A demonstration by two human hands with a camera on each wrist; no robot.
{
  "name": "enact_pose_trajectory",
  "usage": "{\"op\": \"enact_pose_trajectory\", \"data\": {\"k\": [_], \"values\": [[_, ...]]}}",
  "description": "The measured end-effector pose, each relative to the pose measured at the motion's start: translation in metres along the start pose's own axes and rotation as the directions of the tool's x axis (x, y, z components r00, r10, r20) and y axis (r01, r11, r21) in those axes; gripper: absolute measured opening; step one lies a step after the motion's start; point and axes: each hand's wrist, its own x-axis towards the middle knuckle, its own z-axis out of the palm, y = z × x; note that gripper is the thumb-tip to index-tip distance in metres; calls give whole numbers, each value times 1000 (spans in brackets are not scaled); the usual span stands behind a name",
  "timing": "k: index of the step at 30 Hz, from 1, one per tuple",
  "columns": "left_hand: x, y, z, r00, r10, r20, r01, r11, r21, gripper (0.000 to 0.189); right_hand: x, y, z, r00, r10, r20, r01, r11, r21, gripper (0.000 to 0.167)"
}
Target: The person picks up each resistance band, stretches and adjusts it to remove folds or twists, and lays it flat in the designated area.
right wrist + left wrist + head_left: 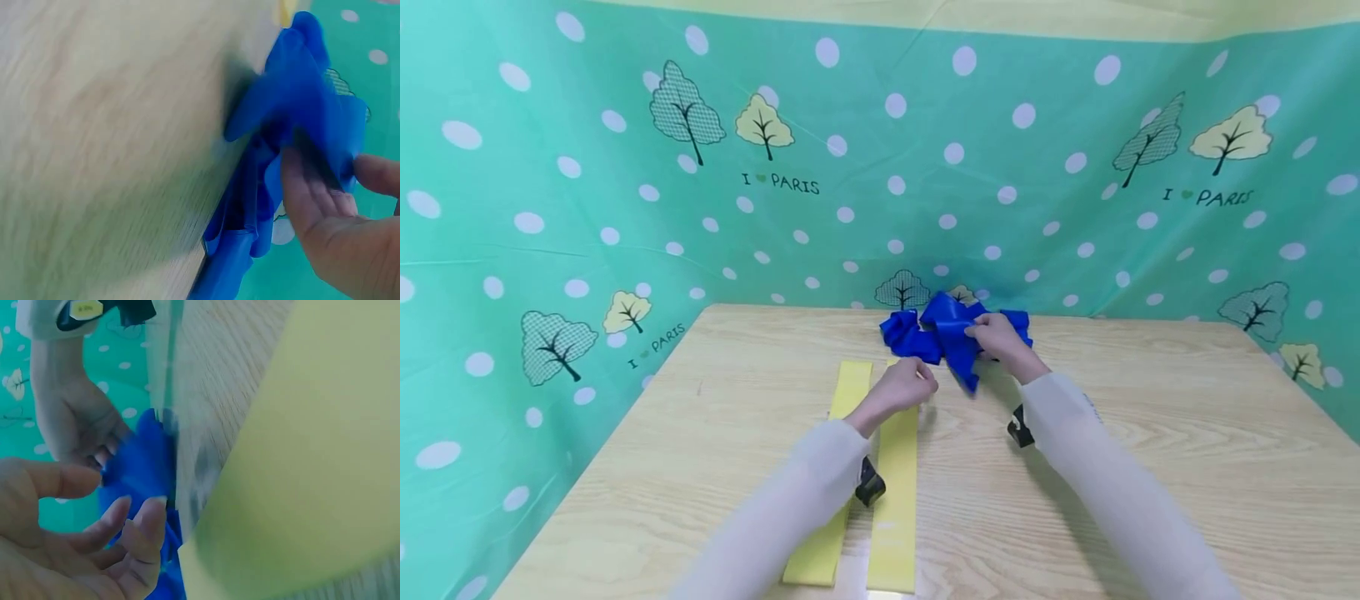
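Note:
A crumpled, glossy blue band (951, 329) lies in loose folds at the table's far edge. My right hand (1000, 337) pinches a raised fold of it between thumb and fingers, and a pointed flap hangs down toward the table. In the right wrist view the thumb and fingers of the right hand (337, 219) are on either side of the blue band (287, 106). My left hand (904, 385) hovers over the far end of a yellow strip (897, 492), fingers loosely bent. The left wrist view shows a gap between its thumb and fingertips (150, 519), with nothing held.
A second yellow strip (816, 550) lies flat to the left, roughly parallel to the first. Both run lengthwise on the wooden table (715, 467). Behind the far edge hangs a green dotted cloth (865, 192), close to the blue folds.

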Motion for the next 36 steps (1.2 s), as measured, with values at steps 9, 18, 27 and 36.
{"op": "enact_pose_trajectory", "data": {"k": [9, 18, 27, 36], "values": [[23, 0, 17, 992, -46, -118, 23, 982, -189, 42, -4, -10, -4, 994, 27, 108, -67, 921, 384, 61], [31, -2, 20, 992, -75, -103, 16, 878, -479, 46, -12, -20, 2, 979, -20, 202, -98, 822, 561, 64], [26, 2, 15, 990, -42, -135, -41, 828, -559, 51, -14, -1, -5, 991, -69, 117, 31, 953, 302, 51], [24, 14, 7, 989, -15, -149, -80, 787, -611, 28, -22, 17, -1, 965, -261, -5, 260, 962, -79, 53]]}}
